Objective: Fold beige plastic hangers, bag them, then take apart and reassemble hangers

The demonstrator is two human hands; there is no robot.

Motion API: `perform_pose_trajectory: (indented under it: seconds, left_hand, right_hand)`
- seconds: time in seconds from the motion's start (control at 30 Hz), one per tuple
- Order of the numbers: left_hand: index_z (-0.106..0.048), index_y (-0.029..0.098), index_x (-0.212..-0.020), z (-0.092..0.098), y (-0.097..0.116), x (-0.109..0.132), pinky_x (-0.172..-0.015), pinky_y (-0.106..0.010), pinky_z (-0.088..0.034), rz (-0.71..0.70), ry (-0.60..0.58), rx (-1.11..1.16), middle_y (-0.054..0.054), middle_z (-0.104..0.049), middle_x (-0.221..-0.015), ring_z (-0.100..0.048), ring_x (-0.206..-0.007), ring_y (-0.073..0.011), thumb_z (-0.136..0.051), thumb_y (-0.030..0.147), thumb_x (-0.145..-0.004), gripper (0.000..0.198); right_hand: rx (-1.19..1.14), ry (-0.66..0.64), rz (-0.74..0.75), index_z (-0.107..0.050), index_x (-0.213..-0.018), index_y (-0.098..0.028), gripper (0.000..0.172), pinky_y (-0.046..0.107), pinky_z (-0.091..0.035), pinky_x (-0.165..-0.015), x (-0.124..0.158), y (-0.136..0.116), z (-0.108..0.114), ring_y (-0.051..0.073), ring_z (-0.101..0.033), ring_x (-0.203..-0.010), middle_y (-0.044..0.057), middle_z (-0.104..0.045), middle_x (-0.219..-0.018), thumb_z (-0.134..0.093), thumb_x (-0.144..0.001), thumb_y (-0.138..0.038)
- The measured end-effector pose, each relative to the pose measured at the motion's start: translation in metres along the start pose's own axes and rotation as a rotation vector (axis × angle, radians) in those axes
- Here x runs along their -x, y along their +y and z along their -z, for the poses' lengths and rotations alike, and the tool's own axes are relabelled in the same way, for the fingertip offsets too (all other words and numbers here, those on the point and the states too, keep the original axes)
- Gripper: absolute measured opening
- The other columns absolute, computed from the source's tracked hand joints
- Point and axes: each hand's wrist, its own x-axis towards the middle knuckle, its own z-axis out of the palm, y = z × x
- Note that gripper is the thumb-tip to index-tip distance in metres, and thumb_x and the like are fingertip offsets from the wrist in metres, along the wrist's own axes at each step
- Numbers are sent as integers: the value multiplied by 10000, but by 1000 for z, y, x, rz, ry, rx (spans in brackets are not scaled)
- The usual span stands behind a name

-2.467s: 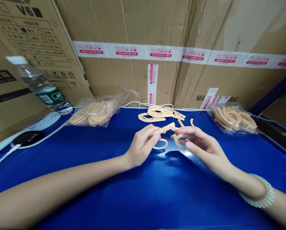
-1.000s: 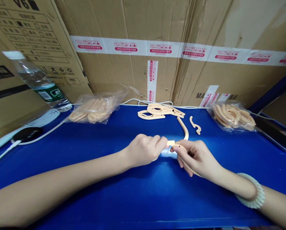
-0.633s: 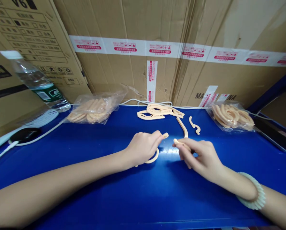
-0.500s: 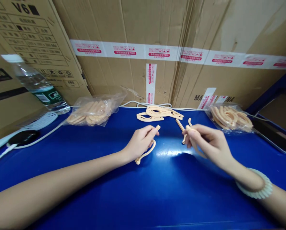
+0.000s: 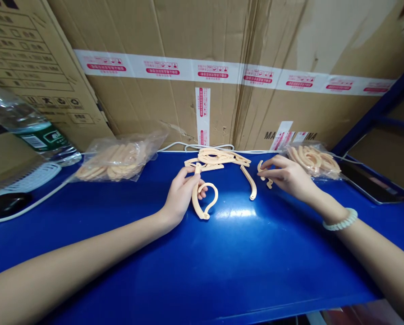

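My left hand (image 5: 183,192) is closed on a beige plastic hanger arm (image 5: 196,201), held tilted with one end up between thumb and fingers. A thin curved hook (image 5: 216,194) joins its lower end and loops up to the right. My right hand (image 5: 286,176) pinches at a small curved beige hook (image 5: 260,166) on the blue table, its fingers hiding part of it. Another small beige end (image 5: 270,183) shows just below these fingers; whether it belongs to the same hook I cannot tell. Between the hands lies a loose hanger arm (image 5: 249,183).
A pile of beige hanger parts (image 5: 218,157) lies at the back. Clear bags of similar parts stand left (image 5: 117,160) and right (image 5: 315,160). On the left are a water bottle (image 5: 36,131), comb (image 5: 36,176) and black mouse-like object (image 5: 7,204). A dark tablet-like device (image 5: 371,183) lies right; cardboard boxes (image 5: 161,108) rise behind.
My right hand has let go of a beige piece and moved to the small hook. My left hand has turned its hanger arm, showing more of it. The view has shifted right.
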Motion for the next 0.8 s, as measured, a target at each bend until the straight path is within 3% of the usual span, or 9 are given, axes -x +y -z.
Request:
perform_pose_trajectory:
  seconds: [0.37,0.5,0.63,0.8]
  left_hand:
    - [-518,176,-992,2,-1,0,-486,-226,-497,-12,1,36,10,-650,-596,-599,-491,-136,-665,359,-813,294]
    - [-522,177,-983,1,-1,0,-500,-234,-508,-13,24,47,13,-649,-602,-596,-497,-134,-674,353,-791,302]
    - [-518,179,-969,1,-1,0,-530,-241,-521,-20,31,46,0,-669,-618,-608,-514,-136,-668,338,-778,291]
    - [-510,180,-951,1,1,3,-607,-265,-544,-41,14,32,-3,-684,-620,-667,-590,-165,-665,321,-774,274]
  right_hand:
    - [-22,-267,-85,-768,-914,-173,233,341,-581,-765,3,3,5,229,-711,-846,97,-728,-985,-568,-866,-64]
    - [-9,-306,-83,-760,-925,-184,301,341,-578,-751,3,0,9,233,-705,-853,93,-737,-966,-531,-833,-11]
    - [9,-195,-50,-734,-1026,-154,360,379,-576,-771,-3,-14,7,255,-681,-908,119,-724,-1004,-470,-847,13]
    - [-69,59,49,-655,-1222,-134,308,447,-541,-893,-15,-61,-2,269,-645,-1032,151,-698,-1132,-507,-957,-82]
